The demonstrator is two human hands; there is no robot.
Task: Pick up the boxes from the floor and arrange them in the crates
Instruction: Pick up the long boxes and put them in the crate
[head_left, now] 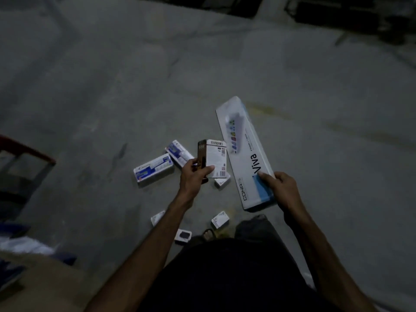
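1. Two boxes are in my hands and I count seven more on the grey concrete floor (112, 86); no crate shows plainly, only a blurred red-edged frame (27, 152) at the left margin.
2. Largest is the long white box (244, 152), one of its kind, printed "Viva" and "CONA" with a blue panel at its near end and a picture of a socket strip at its far end. My right hand (282, 188) grips its near end, thumb across the top face, fingers curled under the edge. It is held above the floor, its long axis running from near right to far left, the far end tilted away from me.
3. Next is the portronics box (216, 158), white on the face towards me with small print and barcodes, dark brown along its left side. My left hand (194, 174) pinches its lower part, thumb on the white face and fingers on the brown side. It stands upright in the air, long axis vertical, just beside the long box's left edge.
4. Two medium white-and-blue boxes (154, 170) lie on the floor left of my left hand, touching at a corner in a rough V; the farther one (177, 153) is partly hidden by my fingers.
5. Five small white boxes are scattered nearer me: one (221, 182) under the held box, one (157, 217) beside my left forearm, one (219, 219) near my dark trouser leg (254, 226), one (182, 236) with a dark face, and a dim one (208, 234) I can barely tell.
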